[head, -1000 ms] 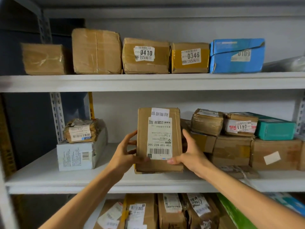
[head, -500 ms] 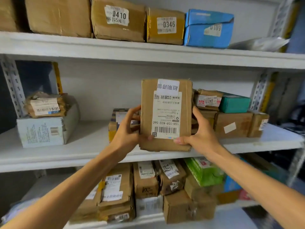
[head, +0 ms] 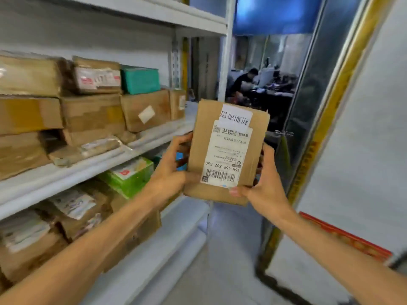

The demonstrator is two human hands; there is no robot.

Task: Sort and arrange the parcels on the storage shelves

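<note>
Holding one cardboard parcel (head: 229, 150) upright in mid-air, right of and apart from the shelves (head: 92, 164), gripping its left edge with curled left hand (head: 174, 170) fingers and its lower right corner with the right hand (head: 266, 186); seemingly relocating it mid-sort, next needing a free shelf slot and level placement.

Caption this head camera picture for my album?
A labelled cardboard parcel held by left hand and right hand beside parcel-stacked shelves.

Upright brown cardboard parcel (head: 229, 150), upside-down white label, off the shelves (head: 92, 166)
</note>
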